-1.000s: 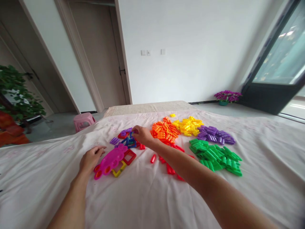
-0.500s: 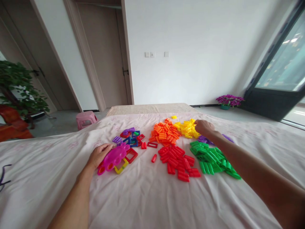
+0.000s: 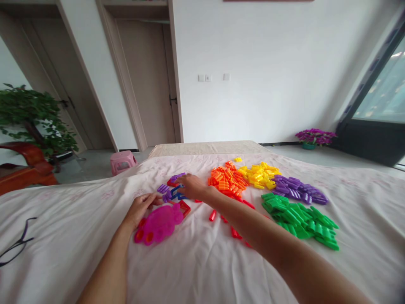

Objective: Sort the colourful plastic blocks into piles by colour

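Note:
My left hand (image 3: 143,207) rests at the upper left edge of a magenta plastic piece (image 3: 161,221), its fingers bent near some purple pieces (image 3: 163,189). Reaching across to the left, my right hand (image 3: 190,185) is over the blue frames (image 3: 177,192); its fingertips are near purple pieces, and whether it holds anything is too small to tell. A red frame (image 3: 184,208) sticks out beside the magenta piece. Behind my right forearm lie orange pieces (image 3: 226,179) and partly hidden red pieces (image 3: 234,233).
Yellow (image 3: 261,174), purple (image 3: 297,188) and green (image 3: 300,217) piles lie on the right of the cloth (image 3: 190,270). One red piece (image 3: 212,215) sits apart. Dark-framed glasses (image 3: 19,242) lie at the far left. A pink stool (image 3: 122,161) stands beyond the cloth.
My right hand has moved left from the yellow pile to the blue frames. The magenta piece is turned and now covers the yellow frame. The view has shifted slightly.

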`<act>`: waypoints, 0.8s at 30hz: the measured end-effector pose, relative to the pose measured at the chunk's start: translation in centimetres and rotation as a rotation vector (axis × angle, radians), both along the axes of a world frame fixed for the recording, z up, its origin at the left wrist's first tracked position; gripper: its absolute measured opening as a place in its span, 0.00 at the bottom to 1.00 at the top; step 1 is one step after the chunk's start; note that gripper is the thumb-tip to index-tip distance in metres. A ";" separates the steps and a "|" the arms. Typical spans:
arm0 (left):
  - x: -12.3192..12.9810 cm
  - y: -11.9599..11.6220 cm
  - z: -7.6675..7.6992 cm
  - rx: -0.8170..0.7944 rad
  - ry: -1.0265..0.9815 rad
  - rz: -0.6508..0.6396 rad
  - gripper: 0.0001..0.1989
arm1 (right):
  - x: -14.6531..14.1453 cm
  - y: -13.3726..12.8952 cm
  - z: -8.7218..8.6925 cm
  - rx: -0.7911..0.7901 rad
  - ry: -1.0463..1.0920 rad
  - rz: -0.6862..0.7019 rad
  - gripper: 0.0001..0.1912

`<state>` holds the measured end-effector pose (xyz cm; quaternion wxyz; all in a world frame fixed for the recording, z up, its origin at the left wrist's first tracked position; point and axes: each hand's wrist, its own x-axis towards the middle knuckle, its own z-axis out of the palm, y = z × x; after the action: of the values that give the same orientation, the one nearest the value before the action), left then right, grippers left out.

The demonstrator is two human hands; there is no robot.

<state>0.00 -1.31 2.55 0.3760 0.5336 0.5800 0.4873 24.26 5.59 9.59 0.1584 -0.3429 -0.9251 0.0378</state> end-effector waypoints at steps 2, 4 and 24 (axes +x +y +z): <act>-0.9 0.5 -0.6 0.023 -0.025 0.122 0.30 | -3.3 -0.1 -0.7 0.016 -0.072 0.041 0.21; -1.8 0.9 -1.2 0.046 0.003 0.267 0.33 | -5.3 -0.1 -1.4 0.021 -0.159 0.042 0.22; -3.8 2.5 -3.0 -0.065 0.458 0.268 0.19 | 23.9 -0.3 1.3 0.034 -0.080 -0.750 0.14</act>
<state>-3.76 1.17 -0.43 0.1841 0.5360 0.7308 0.3805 48.20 5.32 10.90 0.1304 -0.6565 -0.7411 -0.0517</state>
